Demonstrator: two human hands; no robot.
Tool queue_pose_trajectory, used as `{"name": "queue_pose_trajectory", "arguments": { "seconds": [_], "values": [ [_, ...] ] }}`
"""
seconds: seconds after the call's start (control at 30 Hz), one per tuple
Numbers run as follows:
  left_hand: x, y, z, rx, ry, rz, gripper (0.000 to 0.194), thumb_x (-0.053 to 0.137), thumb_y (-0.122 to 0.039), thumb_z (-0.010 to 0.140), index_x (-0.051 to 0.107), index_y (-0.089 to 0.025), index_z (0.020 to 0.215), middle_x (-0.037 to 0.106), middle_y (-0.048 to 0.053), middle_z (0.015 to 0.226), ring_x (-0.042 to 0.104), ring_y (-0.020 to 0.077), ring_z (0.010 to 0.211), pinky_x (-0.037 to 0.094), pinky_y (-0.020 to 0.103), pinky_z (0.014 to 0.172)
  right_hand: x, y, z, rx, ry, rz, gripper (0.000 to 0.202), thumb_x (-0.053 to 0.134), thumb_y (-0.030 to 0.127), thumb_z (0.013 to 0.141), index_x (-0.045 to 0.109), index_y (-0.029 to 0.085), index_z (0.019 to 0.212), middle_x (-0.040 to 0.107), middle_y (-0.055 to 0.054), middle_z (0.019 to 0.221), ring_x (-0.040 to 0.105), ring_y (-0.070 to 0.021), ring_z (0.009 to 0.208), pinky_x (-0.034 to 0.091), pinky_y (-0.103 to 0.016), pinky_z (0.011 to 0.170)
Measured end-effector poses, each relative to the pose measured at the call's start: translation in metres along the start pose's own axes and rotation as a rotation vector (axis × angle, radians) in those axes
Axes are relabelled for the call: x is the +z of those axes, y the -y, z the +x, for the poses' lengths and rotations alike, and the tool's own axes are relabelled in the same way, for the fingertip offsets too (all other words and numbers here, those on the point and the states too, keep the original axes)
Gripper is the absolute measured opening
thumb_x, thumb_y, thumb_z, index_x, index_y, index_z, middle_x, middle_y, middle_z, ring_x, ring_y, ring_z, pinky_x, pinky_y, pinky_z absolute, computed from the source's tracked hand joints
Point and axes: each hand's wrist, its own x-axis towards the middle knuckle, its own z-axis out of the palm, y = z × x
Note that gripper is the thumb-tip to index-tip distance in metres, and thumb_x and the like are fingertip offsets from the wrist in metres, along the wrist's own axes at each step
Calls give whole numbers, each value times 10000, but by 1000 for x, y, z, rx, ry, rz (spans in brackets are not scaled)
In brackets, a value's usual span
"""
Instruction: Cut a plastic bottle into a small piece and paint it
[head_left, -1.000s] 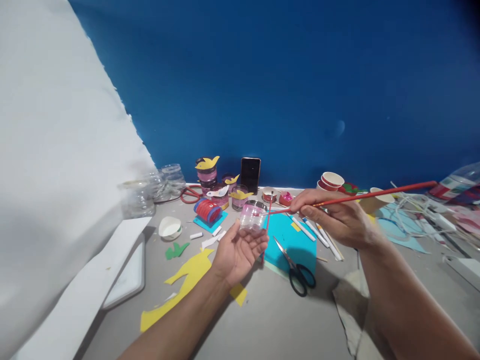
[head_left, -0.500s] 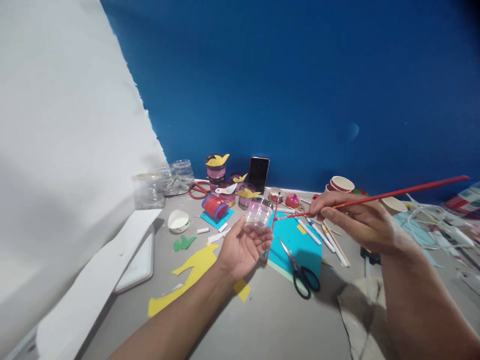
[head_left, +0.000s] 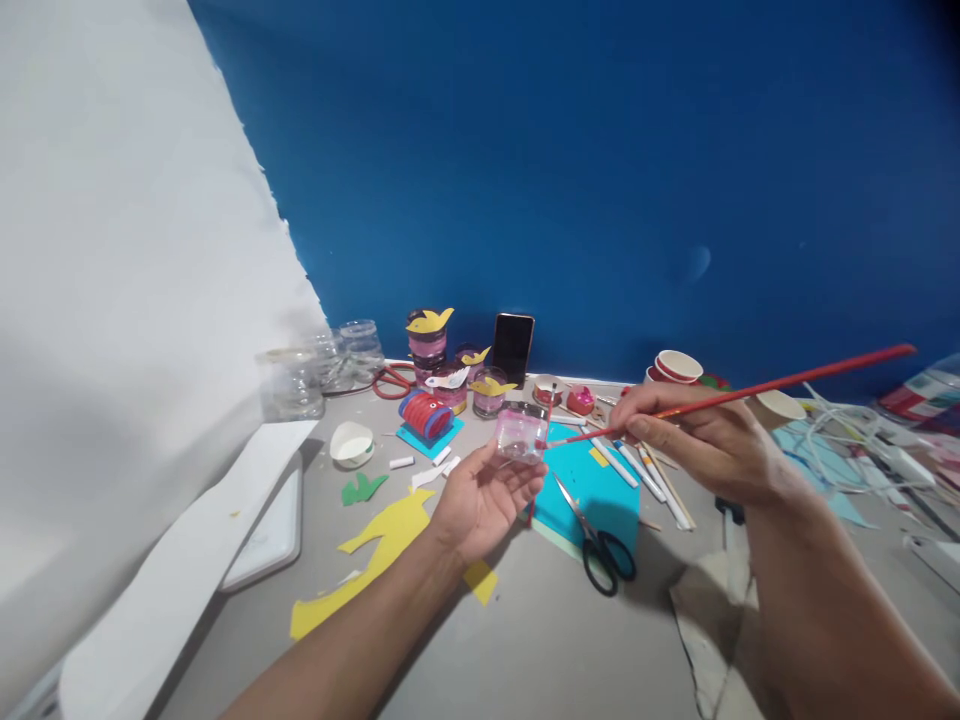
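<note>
My left hand [head_left: 484,500], palm up, holds a clear plastic cup [head_left: 519,440] tilted between thumb and fingers. A pink painted band runs round the cup below its dark rim. In my right hand [head_left: 694,440], pinched between thumb and fingers, is a long red paintbrush [head_left: 787,381]. Its tip is at the cup's right side and appears to touch it. Beyond the cup stand several pink-and-black painted cups [head_left: 427,345] with yellow paper birds [head_left: 491,387] on them. Black-handled scissors [head_left: 600,550] lie open on blue paper [head_left: 619,490] below the brush.
Yellow paper [head_left: 390,540], a green cutout [head_left: 364,489] and a red-and-blue yarn roll [head_left: 426,413] lie left. Several markers [head_left: 611,457] lie right, near white cables [head_left: 840,430]. A phone [head_left: 514,345] leans on the blue wall. Clear cups [head_left: 292,385] stand back left.
The brush tip has come down and left to the side of the cup. In my left hand the cup has tilted a little. The whole view has shifted slightly.
</note>
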Motion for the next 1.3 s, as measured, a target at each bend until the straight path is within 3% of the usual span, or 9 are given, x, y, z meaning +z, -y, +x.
{"name": "queue_pose_trajectory", "arguments": {
  "seconds": [0.07,0.17,0.27,0.33,0.53,0.7,0.93,1.13,1.3],
  "values": [
    [1,0,0,22,-21,7,275,513,-233,1018,723,-69,947,775,186,889,772,242,821,623,338,786,-7,-6,-2,41,-37,-53,221,635,384,1010,768,230,923,758,-40,830,697,-176,736,552,-292,639],
    [-1,0,2,72,-56,16,190,575,-186,986,720,-92,907,778,159,862,770,229,826,632,341,820,-14,-20,-3,90,-215,-75,234,632,420,1004,765,237,944,754,-45,855,681,-180,725,531,-298,617],
    [-3,1,5,104,-88,33,143,604,-141,963,713,-104,878,779,142,842,770,216,806,639,324,803,-13,-37,0,217,-385,-137,234,632,448,990,736,239,996,757,-32,822,660,-171,668,496,-288,591],
    [-3,1,6,114,-99,48,132,603,-123,960,708,-103,882,781,149,855,773,220,801,644,324,784,-9,-48,4,295,-420,-242,243,628,445,974,721,225,926,735,-23,747,659,-180,658,480,-293,614],
    [-3,-1,9,139,-130,72,120,599,-125,972,680,-109,884,770,147,826,779,224,797,655,330,778,4,-75,17,373,-389,-412,335,534,436,948,718,188,815,776,-75,847,709,-236,790,491,-322,725],
    [-4,-4,12,157,-157,95,89,598,-116,967,671,-112,916,768,146,839,782,222,788,655,307,731,3,-81,42,449,-306,-508,376,526,438,970,740,188,788,791,-92,855,727,-252,832,483,-312,760],
    [-3,-6,10,175,-125,91,93,582,-114,971,672,-120,990,775,116,876,794,233,827,667,333,757,2,-90,54,651,-206,-691,331,541,380,1028,773,151,970,801,-167,981,739,-294,966,475,-331,799],
    [-1,-4,10,173,-118,108,139,542,-105,999,681,-98,1009,790,142,892,793,239,784,669,343,714,14,-108,43,708,-135,-691,266,587,388,1051,723,164,1094,754,-94,1117,722,-220,1015,568,-409,934],
    [4,-4,11,129,-176,119,185,510,-101,1015,691,-86,981,785,138,830,789,246,727,666,341,652,15,-126,39,710,-99,-662,286,650,389,1021,684,168,1199,712,-85,1202,707,-220,1045,604,-437,922]
  ]
}}
